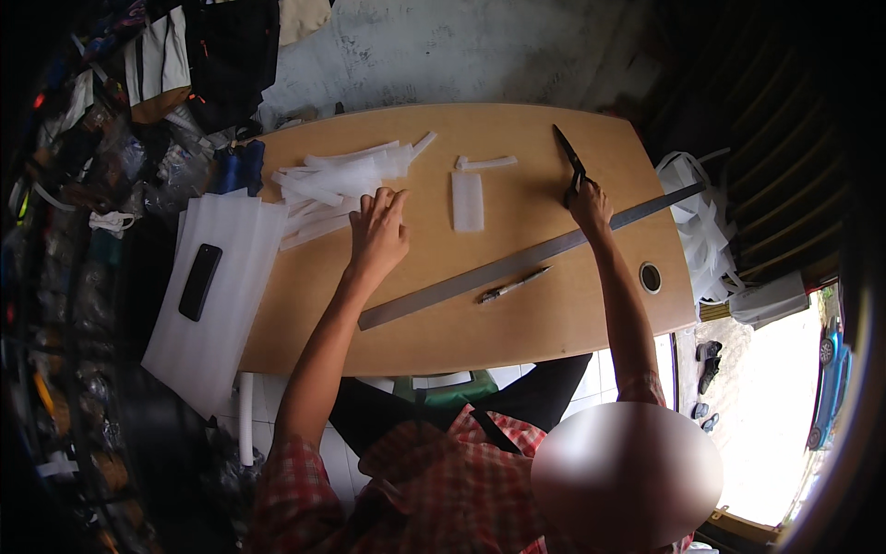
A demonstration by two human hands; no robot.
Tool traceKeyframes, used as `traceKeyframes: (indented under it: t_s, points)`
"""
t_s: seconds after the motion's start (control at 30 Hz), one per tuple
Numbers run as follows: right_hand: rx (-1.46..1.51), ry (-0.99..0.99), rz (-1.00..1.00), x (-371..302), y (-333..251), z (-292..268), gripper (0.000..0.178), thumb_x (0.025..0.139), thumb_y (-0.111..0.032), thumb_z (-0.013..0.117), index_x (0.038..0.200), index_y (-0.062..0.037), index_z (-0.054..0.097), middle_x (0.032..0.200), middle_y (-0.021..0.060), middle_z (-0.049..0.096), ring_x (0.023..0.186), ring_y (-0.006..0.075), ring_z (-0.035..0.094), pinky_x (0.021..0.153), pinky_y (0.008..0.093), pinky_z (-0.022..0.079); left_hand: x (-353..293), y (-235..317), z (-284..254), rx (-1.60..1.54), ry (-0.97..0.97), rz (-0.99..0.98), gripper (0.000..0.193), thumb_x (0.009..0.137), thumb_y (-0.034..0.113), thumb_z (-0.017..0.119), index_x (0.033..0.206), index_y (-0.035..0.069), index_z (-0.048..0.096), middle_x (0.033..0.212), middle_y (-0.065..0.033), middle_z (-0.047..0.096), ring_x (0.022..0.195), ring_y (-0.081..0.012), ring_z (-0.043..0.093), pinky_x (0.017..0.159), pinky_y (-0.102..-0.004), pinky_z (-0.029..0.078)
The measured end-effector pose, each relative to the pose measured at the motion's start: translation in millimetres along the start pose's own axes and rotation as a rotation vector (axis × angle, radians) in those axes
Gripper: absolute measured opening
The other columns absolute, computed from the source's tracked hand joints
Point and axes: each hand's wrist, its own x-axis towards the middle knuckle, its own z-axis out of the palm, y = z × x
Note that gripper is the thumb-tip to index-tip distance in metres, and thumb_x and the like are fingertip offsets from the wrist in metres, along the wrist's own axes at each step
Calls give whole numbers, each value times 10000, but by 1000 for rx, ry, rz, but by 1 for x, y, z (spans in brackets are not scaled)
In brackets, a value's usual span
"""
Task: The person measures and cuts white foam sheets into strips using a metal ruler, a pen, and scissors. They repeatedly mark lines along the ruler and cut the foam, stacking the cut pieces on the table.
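My right hand (592, 209) is closed around the handles of black scissors (568, 151), whose blades point toward the far edge of the table. My left hand (378, 231) hovers at the near right side of a loose pile of white foam strips (346, 174). Its fingers are apart and slightly bent, and nothing shows in them. Between my hands lies a small white foam rectangle (468, 201), with a short narrow strip (489, 162) just beyond it. A long metal ruler (480, 274) runs diagonally across the table, passing under or beside my right wrist.
A pen (514, 285) lies near the ruler on the wooden table (425, 337). White foam sheets (235, 268) overhang the left edge, a black phone (199, 282) on top. White strips (694, 198) hang off the right side, near a round cable hole (651, 276). Bagged clutter crowds the left.
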Motion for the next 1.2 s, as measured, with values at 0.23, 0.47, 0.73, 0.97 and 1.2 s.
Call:
traceKeyframes:
  t_s: [0.23,0.47,0.73,0.97,1.2]
  points:
    - [281,2,-89,-58,-45,-72,410,938,-389,620,1073,-9,693,1077,176,715,976,353,692,797,440,551,38,58,87,-176,2,355,373,888,221,675,1202,33,606,1293,-128,569,1245,-323,504,995,-501,418]
    - [2122,-732,-833,-252,-153,-250,513,964,-376,618,1162,96,621,1084,189,660,956,272,651,786,353,514,-10,17,51,-388,-23,346,146,823,16,662,936,11,569,983,-124,623,946,-367,592,799,-448,493]
    - [3168,-348,-377,-320,-230,-313,542,881,-401,710,1034,109,609,925,209,637,688,285,619,580,339,493,-80,-21,-3,-467,-173,174,241,822,-136,530,1001,12,590,1097,-158,658,1134,-360,620,917,-408,504]
    - [3263,-226,-335,-329,-251,-290,459,984,-339,565,888,100,657,835,220,658,681,270,638,576,338,493,-113,-31,-18,-527,-105,86,178,872,-92,548,988,9,637,1064,-152,683,980,-343,671,827,-386,527]
    - [2873,-382,-199,-345,-219,-308,558,911,-388,700,1054,148,642,943,265,651,767,331,650,687,363,535,-116,-31,-17,-333,-59,122,225,886,28,620,1100,-9,678,1228,-126,648,1143,-324,602,966,-394,478]
